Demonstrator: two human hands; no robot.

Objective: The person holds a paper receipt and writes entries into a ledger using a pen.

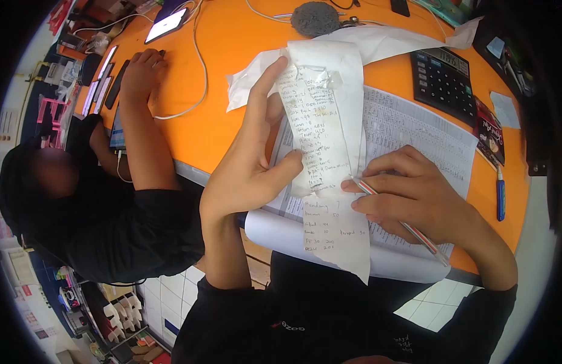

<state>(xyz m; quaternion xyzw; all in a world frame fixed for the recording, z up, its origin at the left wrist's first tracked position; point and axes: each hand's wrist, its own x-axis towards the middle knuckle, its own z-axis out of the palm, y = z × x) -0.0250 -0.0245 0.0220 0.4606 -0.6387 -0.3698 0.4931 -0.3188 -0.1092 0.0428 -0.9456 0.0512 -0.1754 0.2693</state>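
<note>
White paper slip (320,139), long and covered in handwriting, lies near the middle of the near edge of the orange tabletop (214,36). Its narrow lower end reaches over a rolled white paper edge (275,233) toward the wearer's lap. A shiny, clear patch, apparently tape, crosses its upper part, and its far portion trails as a wide, crumpled band toward the far right corner. Beneath it, a printed table sheet (414,127) shows on both sides.

The left hand (247,148) has thumb and forefinger spread well apart, the forefinger straight along the slip's left margin and the thumb lower on the same margin; the remaining fingers are partly hidden. The right hand (414,188) pinches a striped pen (408,227) between thumb and fingers. Its tip points at the slip's right margin; whether it touches, I cannot tell.

Toward the right edge of the tabletop sit a black calculator (441,82) with digits on its display, a red-and-black packet (490,136) and a blue marker (500,194). Farther back rests a rough grey ball (316,19). Toward the left edge, a co-worker's hand (142,68) lies near a lit phone (167,25) and a white cable (203,67).
</note>
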